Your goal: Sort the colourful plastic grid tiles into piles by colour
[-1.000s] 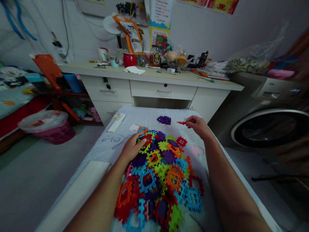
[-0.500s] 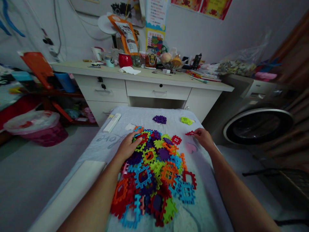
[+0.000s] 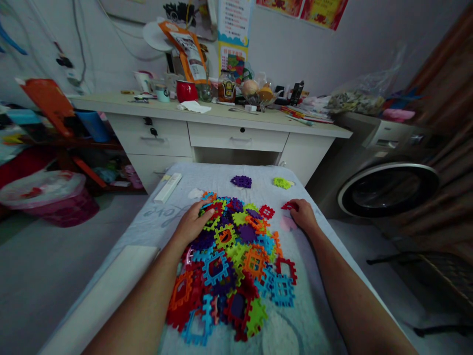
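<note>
A heap of interlocking plastic building tiles in red, blue, orange, green and purple covers the middle of the cloth-covered table. My left hand lies against the heap's far left side, thumb apart from the fingers, touching tiles there. Beyond the heap's right side, my right hand pinches a red building tile low over the cloth. Its fingertips partly cover that tile. Another red tile lies between this hand and the heap. Farther back are a group of purple tiles and a group of yellow-green tiles.
A long white box lies at the table's far left, and a white panel runs along the left edge. Behind stands a white desk with jars and papers. A washing machine is at the right, a pink bin at the left.
The whole view has shifted slightly, moving the scene a little left. My right hand has lowered the red tile a little toward the cloth. My left hand stays on the heap.
</note>
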The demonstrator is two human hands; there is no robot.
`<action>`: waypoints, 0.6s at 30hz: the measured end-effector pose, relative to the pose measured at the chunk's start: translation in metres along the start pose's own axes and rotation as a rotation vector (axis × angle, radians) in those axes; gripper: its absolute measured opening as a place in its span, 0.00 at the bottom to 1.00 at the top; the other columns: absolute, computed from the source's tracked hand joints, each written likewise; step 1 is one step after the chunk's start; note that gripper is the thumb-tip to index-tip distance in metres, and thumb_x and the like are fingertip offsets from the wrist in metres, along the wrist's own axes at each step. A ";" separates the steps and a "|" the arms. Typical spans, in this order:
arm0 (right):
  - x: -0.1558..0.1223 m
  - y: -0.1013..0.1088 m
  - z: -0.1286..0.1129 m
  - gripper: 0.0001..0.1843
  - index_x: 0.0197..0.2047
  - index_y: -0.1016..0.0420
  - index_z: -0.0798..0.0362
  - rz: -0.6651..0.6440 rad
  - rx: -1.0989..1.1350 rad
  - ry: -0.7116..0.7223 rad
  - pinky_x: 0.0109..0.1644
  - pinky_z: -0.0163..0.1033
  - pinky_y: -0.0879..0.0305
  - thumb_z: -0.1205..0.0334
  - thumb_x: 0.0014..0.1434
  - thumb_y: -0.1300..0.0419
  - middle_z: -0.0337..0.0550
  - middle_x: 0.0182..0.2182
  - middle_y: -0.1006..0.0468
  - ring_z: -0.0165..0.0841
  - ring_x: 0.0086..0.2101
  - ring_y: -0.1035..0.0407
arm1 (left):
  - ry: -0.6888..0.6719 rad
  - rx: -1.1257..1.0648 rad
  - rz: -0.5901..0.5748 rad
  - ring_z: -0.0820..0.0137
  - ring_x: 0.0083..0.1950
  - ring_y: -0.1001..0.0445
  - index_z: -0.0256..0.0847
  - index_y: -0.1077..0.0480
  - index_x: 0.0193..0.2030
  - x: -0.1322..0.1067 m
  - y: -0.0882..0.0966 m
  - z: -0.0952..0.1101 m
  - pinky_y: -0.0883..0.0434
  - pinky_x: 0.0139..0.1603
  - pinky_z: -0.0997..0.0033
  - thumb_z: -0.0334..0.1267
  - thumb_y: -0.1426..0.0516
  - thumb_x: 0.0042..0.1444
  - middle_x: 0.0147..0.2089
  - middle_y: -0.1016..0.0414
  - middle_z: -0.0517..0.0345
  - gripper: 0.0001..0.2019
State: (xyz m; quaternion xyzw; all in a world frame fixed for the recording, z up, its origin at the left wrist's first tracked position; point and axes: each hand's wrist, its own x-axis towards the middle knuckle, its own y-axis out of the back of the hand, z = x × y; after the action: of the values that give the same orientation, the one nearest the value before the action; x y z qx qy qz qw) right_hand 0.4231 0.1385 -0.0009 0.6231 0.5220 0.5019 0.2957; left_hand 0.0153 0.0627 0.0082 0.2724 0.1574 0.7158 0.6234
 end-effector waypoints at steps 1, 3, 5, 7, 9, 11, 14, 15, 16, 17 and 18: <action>-0.001 0.000 0.001 0.20 0.46 0.23 0.55 0.011 -0.009 -0.014 0.50 0.43 0.37 0.70 0.49 0.46 0.50 0.41 0.23 0.39 0.42 0.31 | 0.003 0.000 0.004 0.58 0.61 0.30 0.44 0.30 0.57 0.000 0.000 0.000 0.36 0.64 0.55 0.54 0.47 0.58 0.59 0.27 0.51 0.25; -0.002 0.000 0.003 0.21 0.47 0.23 0.56 0.038 -0.028 -0.051 0.51 0.44 0.37 0.70 0.49 0.46 0.52 0.42 0.23 0.40 0.42 0.31 | 0.007 -0.002 0.004 0.58 0.60 0.30 0.44 0.30 0.57 0.000 0.000 0.000 0.36 0.63 0.56 0.54 0.47 0.57 0.58 0.27 0.51 0.25; -0.004 0.002 0.004 0.22 0.48 0.23 0.57 0.061 -0.049 -0.090 0.51 0.45 0.38 0.69 0.50 0.46 0.54 0.44 0.23 0.42 0.44 0.31 | 0.006 -0.007 -0.003 0.58 0.60 0.30 0.44 0.30 0.57 0.000 0.000 0.001 0.36 0.64 0.56 0.54 0.47 0.57 0.59 0.27 0.51 0.25; -0.006 0.004 0.001 0.22 0.50 0.24 0.57 0.097 -0.060 -0.105 0.53 0.47 0.40 0.69 0.51 0.45 0.56 0.47 0.25 0.44 0.46 0.33 | 0.001 -0.015 -0.012 0.59 0.61 0.31 0.43 0.30 0.57 0.000 0.001 0.002 0.37 0.64 0.55 0.54 0.47 0.58 0.60 0.28 0.51 0.25; -0.008 0.007 -0.008 0.22 0.50 0.24 0.56 0.135 -0.048 -0.073 0.55 0.49 0.42 0.69 0.52 0.46 0.56 0.50 0.26 0.46 0.50 0.35 | -0.001 -0.017 -0.015 0.58 0.62 0.31 0.43 0.30 0.58 -0.001 0.001 0.004 0.38 0.64 0.55 0.54 0.47 0.58 0.60 0.28 0.50 0.25; -0.010 0.010 -0.022 0.21 0.50 0.24 0.55 0.128 -0.005 0.013 0.56 0.50 0.43 0.67 0.54 0.45 0.54 0.51 0.26 0.47 0.52 0.36 | 0.003 -0.012 -0.016 0.58 0.62 0.31 0.42 0.31 0.58 -0.001 0.002 0.005 0.38 0.64 0.54 0.54 0.47 0.58 0.60 0.28 0.49 0.26; -0.015 0.010 -0.049 0.19 0.51 0.25 0.54 0.007 0.085 0.217 0.57 0.50 0.45 0.61 0.57 0.42 0.52 0.51 0.25 0.46 0.52 0.37 | 0.005 -0.006 -0.016 0.57 0.62 0.31 0.42 0.31 0.58 -0.001 0.002 0.005 0.38 0.64 0.54 0.54 0.47 0.58 0.60 0.28 0.49 0.26; -0.017 0.009 -0.057 0.20 0.52 0.26 0.54 -0.048 0.107 0.284 0.58 0.50 0.45 0.58 0.58 0.41 0.52 0.51 0.25 0.45 0.52 0.37 | 0.005 -0.004 -0.015 0.57 0.62 0.32 0.42 0.31 0.58 -0.001 0.002 0.006 0.38 0.64 0.55 0.54 0.47 0.58 0.61 0.28 0.49 0.26; -0.018 0.007 -0.065 0.21 0.53 0.26 0.55 -0.102 0.120 0.340 0.58 0.50 0.45 0.55 0.58 0.41 0.52 0.51 0.25 0.45 0.52 0.37 | 0.008 -0.001 -0.014 0.57 0.63 0.32 0.42 0.31 0.58 -0.001 0.002 0.006 0.38 0.65 0.55 0.54 0.47 0.58 0.61 0.29 0.49 0.26; -0.019 0.005 -0.071 0.22 0.53 0.27 0.55 -0.151 0.125 0.381 0.58 0.49 0.46 0.53 0.58 0.40 0.52 0.51 0.25 0.44 0.51 0.36 | 0.012 0.004 -0.014 0.57 0.63 0.32 0.41 0.31 0.58 -0.001 0.002 0.005 0.38 0.65 0.55 0.54 0.48 0.58 0.61 0.29 0.49 0.26; -0.019 0.004 -0.076 0.23 0.53 0.27 0.55 -0.190 0.126 0.404 0.58 0.49 0.45 0.52 0.58 0.40 0.52 0.51 0.25 0.44 0.51 0.36 | 0.017 0.009 -0.015 0.57 0.63 0.32 0.42 0.31 0.58 -0.001 0.001 0.005 0.38 0.65 0.55 0.54 0.48 0.58 0.61 0.29 0.49 0.26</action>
State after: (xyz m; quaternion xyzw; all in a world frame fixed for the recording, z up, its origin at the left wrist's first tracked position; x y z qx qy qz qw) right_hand 0.3541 0.1073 0.0209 0.4751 0.6573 0.5528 0.1914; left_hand 0.0173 0.0605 0.0130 0.2682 0.1679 0.7127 0.6260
